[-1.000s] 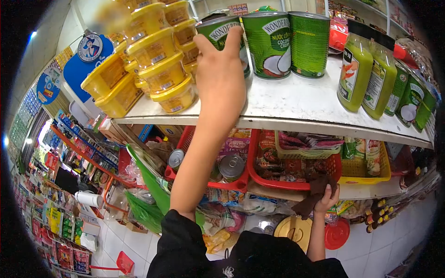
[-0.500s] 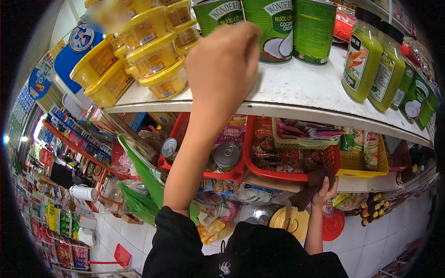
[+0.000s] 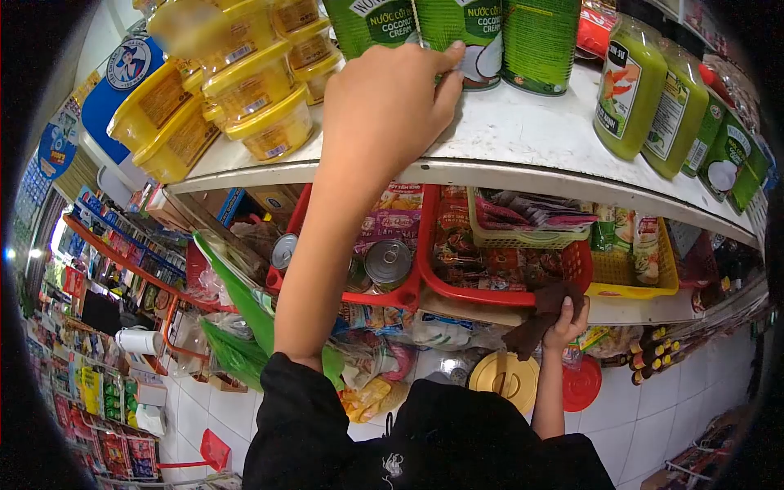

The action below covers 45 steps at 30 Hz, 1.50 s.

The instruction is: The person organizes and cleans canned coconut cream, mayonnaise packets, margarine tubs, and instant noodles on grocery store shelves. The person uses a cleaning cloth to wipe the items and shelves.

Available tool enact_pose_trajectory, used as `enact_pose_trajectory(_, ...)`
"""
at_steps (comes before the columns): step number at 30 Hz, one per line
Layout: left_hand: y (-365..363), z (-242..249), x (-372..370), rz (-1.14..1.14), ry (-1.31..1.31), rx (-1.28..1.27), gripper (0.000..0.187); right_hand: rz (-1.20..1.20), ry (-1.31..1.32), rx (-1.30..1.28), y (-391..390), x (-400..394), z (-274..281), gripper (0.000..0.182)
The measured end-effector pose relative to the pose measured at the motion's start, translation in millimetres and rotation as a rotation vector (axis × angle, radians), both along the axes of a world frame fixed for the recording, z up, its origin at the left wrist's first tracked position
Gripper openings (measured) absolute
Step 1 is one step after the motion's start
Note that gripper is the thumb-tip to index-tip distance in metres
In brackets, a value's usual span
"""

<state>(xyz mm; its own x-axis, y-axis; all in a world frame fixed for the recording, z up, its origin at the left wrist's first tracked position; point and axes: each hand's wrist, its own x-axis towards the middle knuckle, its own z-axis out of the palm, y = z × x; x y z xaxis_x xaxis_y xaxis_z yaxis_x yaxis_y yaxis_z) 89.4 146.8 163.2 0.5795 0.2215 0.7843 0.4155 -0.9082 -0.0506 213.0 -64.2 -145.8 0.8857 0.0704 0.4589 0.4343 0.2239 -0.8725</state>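
My left hand (image 3: 384,102) reaches over the upper shelf, its back toward me, against the front of the green coconut cream cans (image 3: 465,37). The index finger and thumb are apart, near the coconut picture on the middle can; the other fingers are mostly hidden, and I see nothing held. Lower down, my right hand (image 3: 563,327) is closed on a dark brown cloth (image 3: 535,322), which hangs beside the front rim of a red basket (image 3: 498,296).
Stacked yellow-lidded tubs (image 3: 269,131) stand left of the cans. Green sauce bottles (image 3: 629,98) are to the right. Below the shelf edge (image 3: 490,180) are a yellow basket (image 3: 633,286) with packets and a red basket with tins (image 3: 388,261). A gold lid (image 3: 506,380) lies low.
My left hand has come down slightly against the cans, its thumb and index finger now showing apart. The view has shifted a little. My right hand still grips the cloth.
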Motion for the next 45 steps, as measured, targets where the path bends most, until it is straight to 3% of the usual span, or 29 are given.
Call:
enact_pose_trajectory(4,7.4,-3.3,-0.3,-0.101,-0.111,0.093,0.025,0.081,0.004,0.035,-3.1,4.0,-6.7,0.019)
enact_pose_trajectory(7,-8.7,-6.9,-9.9,-0.411,-0.556,0.285,0.013,0.108,0.014,0.058,-2.6,2.0,-2.4,0.018)
enact_pose_trajectory(8,-21.1,-19.9,-14.9,-0.486,-0.728,0.224,0.01,0.111,0.012,0.058,-3.0,2.9,-5.1,0.018)
enact_pose_trajectory(11,-27.8,-96.7,-47.6,-0.482,-0.359,0.147,0.021,0.109,-0.008,0.018,-4.1,4.1,-7.1,0.016)
enact_pose_trajectory(12,-31.9,-116.3,-54.0,-0.362,-0.148,-0.002,0.029,0.105,-0.014,-0.004,-5.2,3.9,-7.1,0.016)
enact_pose_trajectory(14,-19.5,-167.1,-66.8,-0.129,0.148,-0.296,0.062,0.133,-0.001,0.012,-6.2,4.5,-6.5,0.015)
enact_pose_trajectory(16,7.9,-219.4,-87.3,0.032,0.377,-0.214,0.068,0.147,0.002,0.027,-6.2,4.6,-7.7,0.016)
enact_pose_trajectory(22,22.6,-241.6,-97.6,-0.137,0.173,-0.352,0.062,0.095,-0.036,-0.006,-6.6,4.9,-10.4,0.016)
enact_pose_trajectory(24,7.3,-234.6,-110.6,-0.117,0.039,-0.185,0.052,0.053,-0.07,-0.017,-3.4,3.7,-4.4,0.017)
enact_pose_trajectory(27,-30.3,-186.1,-132.8,-0.084,-0.328,-0.09,0.041,0.109,-0.073,0.015,-4.3,8.0,-14.7,0.017)
enact_pose_trajectory(29,-45.6,-151.9,-151.9,-0.142,-0.542,-0.01,0.053,0.08,-0.066,-0.006,-4.9,6.7,-17.8,0.017)
enact_pose_trajectory(31,-61.4,-119.1,-134.3,-0.712,-0.977,-0.421,0.063,0.029,-0.038,0.025,1.7,3.8,-16.1,0.015)
enact_pose_trajectory(32,-67.0,-101.0,-131.0,-0.825,-1.108,-0.438,0.06,0.044,-0.018,0.051,3.9,3.2,-16.8,0.016)
enact_pose_trajectory(35,-70.7,-56.5,-115.4,-0.646,-0.973,-0.045,0.053,0.072,0.008,0.066,3.7,0.1,-15.8,0.016)
enact_pose_trajectory(37,-66.9,-30.0,-96.3,-0.607,-0.88,0.071,0.048,0.066,-0.032,-0.012,-0.5,-0.4,-9.6,0.017)
enact_pose_trajectory(41,-52.9,21.0,-43.9,-0.632,-0.678,0.146,0.04,0.043,-0.067,-0.047,-1.3,-1.4,-4.5,0.016)
enact_pose_trajectory(45,-42.2,50.3,-12.4,-0.8,-0.436,0.127,0.038,0.068,-0.034,-0.02,-0.4,-1.4,-9.9,0.014)
